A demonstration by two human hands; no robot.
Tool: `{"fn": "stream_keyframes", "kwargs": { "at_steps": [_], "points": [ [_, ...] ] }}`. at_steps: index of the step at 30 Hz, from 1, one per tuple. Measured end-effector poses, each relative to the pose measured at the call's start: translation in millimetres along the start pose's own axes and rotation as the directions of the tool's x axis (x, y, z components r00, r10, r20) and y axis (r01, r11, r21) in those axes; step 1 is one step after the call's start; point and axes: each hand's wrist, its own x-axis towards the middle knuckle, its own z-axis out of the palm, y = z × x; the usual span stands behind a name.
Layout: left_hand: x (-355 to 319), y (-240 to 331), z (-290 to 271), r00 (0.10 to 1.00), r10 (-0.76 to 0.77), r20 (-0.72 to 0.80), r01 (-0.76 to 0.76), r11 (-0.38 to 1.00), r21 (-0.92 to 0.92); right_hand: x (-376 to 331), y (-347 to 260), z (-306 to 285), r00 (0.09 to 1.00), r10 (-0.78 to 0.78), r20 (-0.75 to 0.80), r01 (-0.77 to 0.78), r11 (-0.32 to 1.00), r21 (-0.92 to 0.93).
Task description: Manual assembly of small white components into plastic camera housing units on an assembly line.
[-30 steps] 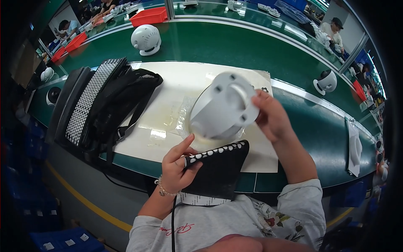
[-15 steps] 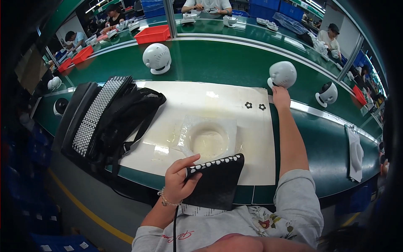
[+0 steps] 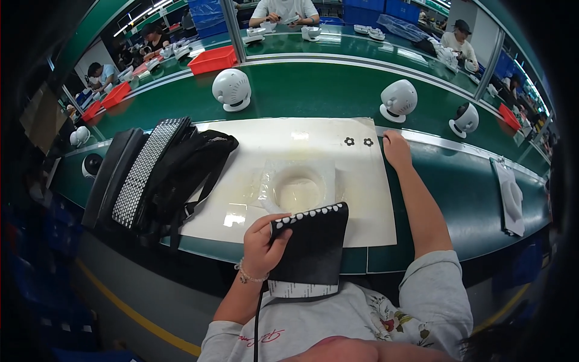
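Observation:
My left hand grips the top edge of a bent black sheet with a row of white dots along its edge and a printed white underside. Its fingers are closed on it, in front of a white holder with a round hollow. My right hand is closed with nothing visible in it, by the right edge of the white board. Just beyond it stands a white round-headed camera device on its base, apart from the fingers. Two black flower-shaped pieces lie on the board.
At left lie a black bag and a sheet of white dots. More white devices stand on the green bench, one at far left, one at right. A red bin and co-workers are beyond.
My right hand has let go of the white device and drawn back toward me. The device stays standing on the bench. My left hand still holds the black sheet.

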Motion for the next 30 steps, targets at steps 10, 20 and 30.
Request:
{"fn": "stream_keyframes", "kwargs": {
  "at_steps": [10,20,30],
  "points": [
    [9,-2,4,0.998,0.04,-0.051,-0.04,0.999,-0.011,2,-5,-10,0.984,0.136,0.119,-0.136,0.991,-0.008],
    [8,-11,1,0.995,0.094,-0.021,-0.094,0.995,-0.016,4,6,-5,0.986,0.091,0.139,-0.096,0.995,0.031],
    [8,-6,-1,0.995,0.101,-0.019,-0.1,0.994,0.04,8,22,3,0.993,0.076,0.092,-0.08,0.996,0.043]
  ]
}}
